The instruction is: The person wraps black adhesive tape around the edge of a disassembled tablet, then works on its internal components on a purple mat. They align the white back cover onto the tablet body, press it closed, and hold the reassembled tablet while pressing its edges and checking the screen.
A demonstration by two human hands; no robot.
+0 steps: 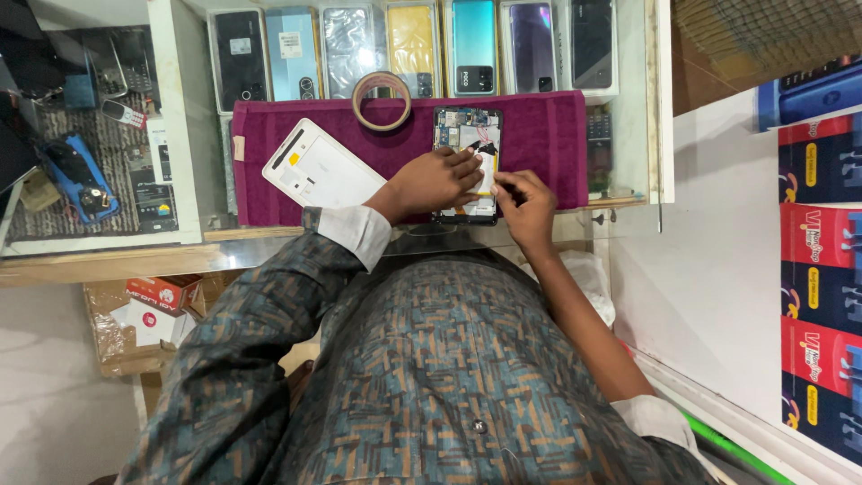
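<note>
Maroon towel (539,135) under opened phone (467,135); both hands (435,180) (528,208) on it.

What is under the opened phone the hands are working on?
A purple towel lies under the opened phone, spread over a glass counter. The left hand and right hand hide the phone's lower half.

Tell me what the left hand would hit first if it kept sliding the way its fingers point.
The left hand lies on the opened phone, fingers pointing toward the right hand. Going straight on, it would probably meet that hand's fingertips first; the two look nearly touching already, though the gap is hard to judge.
</note>
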